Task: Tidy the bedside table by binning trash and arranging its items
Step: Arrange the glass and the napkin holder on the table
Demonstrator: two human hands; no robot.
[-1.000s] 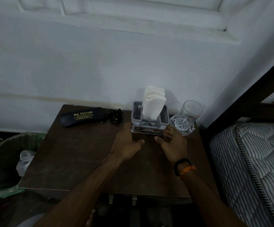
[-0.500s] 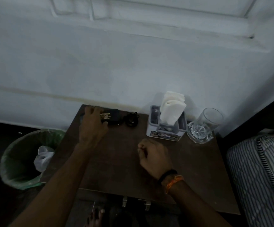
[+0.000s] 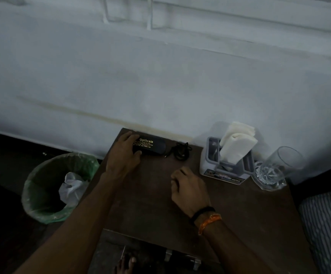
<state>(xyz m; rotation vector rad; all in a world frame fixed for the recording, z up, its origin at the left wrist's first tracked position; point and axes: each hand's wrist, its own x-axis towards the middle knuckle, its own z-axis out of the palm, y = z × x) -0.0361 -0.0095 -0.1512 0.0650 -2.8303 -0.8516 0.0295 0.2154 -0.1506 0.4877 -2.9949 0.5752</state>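
Observation:
My left hand (image 3: pixel 123 153) grips the left end of a black spectacle case (image 3: pixel 152 146) with gold lettering at the back left of the dark wooden bedside table (image 3: pixel 152 196). Beside the case lies a small coiled black cable (image 3: pixel 181 150). My right hand (image 3: pixel 188 187) rests on the table's middle as a loose fist, holding nothing. At the back right stands a grey holder (image 3: pixel 224 173) with white tissues (image 3: pixel 236 144) upright in it, and a clear drinking glass (image 3: pixel 273 171) stands to its right.
A green-lined bin (image 3: pixel 42 200) with a crumpled white bag (image 3: pixel 71 186) inside sits on the floor left of the table. A white wall runs behind. A striped mattress (image 3: pixel 326 226) borders the table on the right. My bare foot (image 3: pixel 126 264) shows below the front edge.
Both hands left the tissue holder. My left hand went to the spectacle case and closed around its end; my right hand drew back into a fist on the table. The view shifted left.

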